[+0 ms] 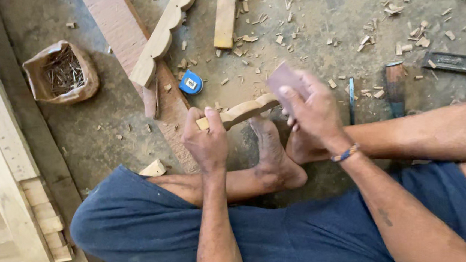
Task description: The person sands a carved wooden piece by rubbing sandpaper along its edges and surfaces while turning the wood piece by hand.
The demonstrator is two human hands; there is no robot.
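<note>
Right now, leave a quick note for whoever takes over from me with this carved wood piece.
Left hand: grips the pale scalloped wooden strip at its near end, propped over the bare foot.
Right hand: presses a brownish sheet of sandpaper on the strip's far end.
Nearby on the dusty floor: a longer scalloped moulding, blue tape measure, paper bag of nails, chisel.
Done or left: sanding in hand; its extent cannot be told.
</note>
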